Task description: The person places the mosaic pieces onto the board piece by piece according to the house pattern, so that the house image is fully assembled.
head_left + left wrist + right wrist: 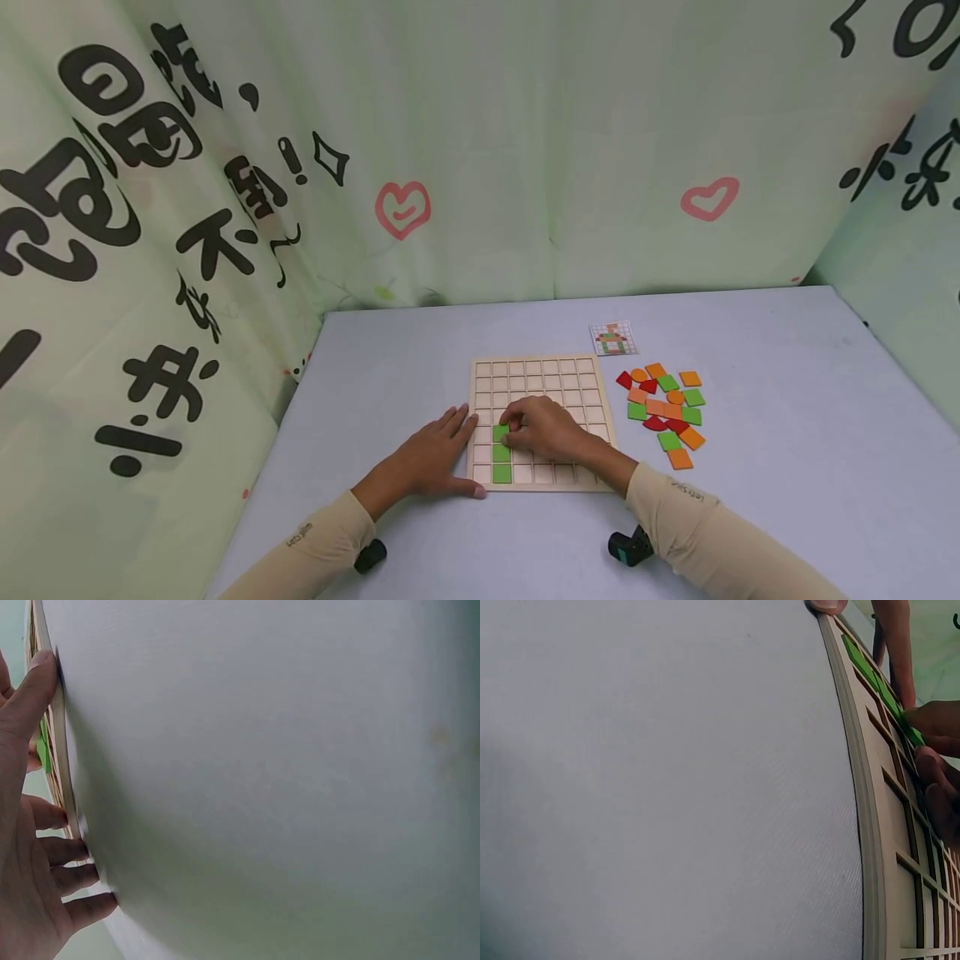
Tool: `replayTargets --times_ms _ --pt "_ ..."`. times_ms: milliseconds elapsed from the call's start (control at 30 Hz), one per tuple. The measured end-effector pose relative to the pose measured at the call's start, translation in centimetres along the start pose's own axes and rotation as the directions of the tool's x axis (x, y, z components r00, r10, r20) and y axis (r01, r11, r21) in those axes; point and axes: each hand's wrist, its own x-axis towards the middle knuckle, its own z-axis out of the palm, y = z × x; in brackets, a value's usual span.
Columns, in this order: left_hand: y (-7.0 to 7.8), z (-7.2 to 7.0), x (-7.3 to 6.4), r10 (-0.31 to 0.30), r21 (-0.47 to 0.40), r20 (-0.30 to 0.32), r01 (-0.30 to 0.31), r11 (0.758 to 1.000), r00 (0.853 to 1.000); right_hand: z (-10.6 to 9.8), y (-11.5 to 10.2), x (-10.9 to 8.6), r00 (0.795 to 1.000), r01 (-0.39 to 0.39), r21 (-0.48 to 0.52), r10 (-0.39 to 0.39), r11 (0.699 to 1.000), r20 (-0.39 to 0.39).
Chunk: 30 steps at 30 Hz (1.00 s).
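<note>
A wooden grid board [555, 367] lies on the table, with green square tiles in one column near its left side. My left hand [431, 454] rests along the board's left edge, fingers spread and thumb by the near corner. In the left wrist view, the thumb and fingertips of that hand [34, 877] touch the board's rim [66, 765]. My right hand [547, 427] reaches over the board and pinches the uppermost green tile [500, 432] between thumb and index finger. The right wrist view has the same fingertips [930, 716] at the end of the green row.
Right of the board lies a loose group of red, orange [680, 459] and green tiles. A small pattern card [612, 338] sits behind them. A curtain [555, 167] with writing and hearts hangs behind the white table [765, 375].
</note>
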Motion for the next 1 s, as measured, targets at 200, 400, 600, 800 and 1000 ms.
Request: replayTargets --times_ms 200,400,600,800,1000 --pt "0.06 0.06 0.02 0.004 0.004 -0.004 -0.004 1.000 1.000 -0.13 -0.02 -0.02 1.000 -0.013 -0.014 0.013 1.000 0.002" --pt "0.02 0.10 0.04 0.007 0.009 -0.006 -0.007 1.000 1.000 -0.25 -0.14 -0.04 1.000 -0.010 -0.019 0.010 1.000 -0.003" --pt "-0.02 0.21 0.09 0.005 0.006 -0.007 -0.005 1.000 1.000 -0.34 -0.18 -0.03 1.000 -0.003 -0.021 0.003 1.000 0.002" --pt "-0.06 0.39 0.17 0.004 0.006 -0.010 -0.004 1.000 1.000 -0.35 -0.19 -0.03 1.000 0.003 -0.023 -0.003 1.000 0.005" --pt "-0.08 0.44 0.16 -0.001 0.006 -0.004 0.001 1.000 1.000 -0.30 -0.15 -0.14 1.000 0.014 -0.037 -0.014 0.999 0.000"
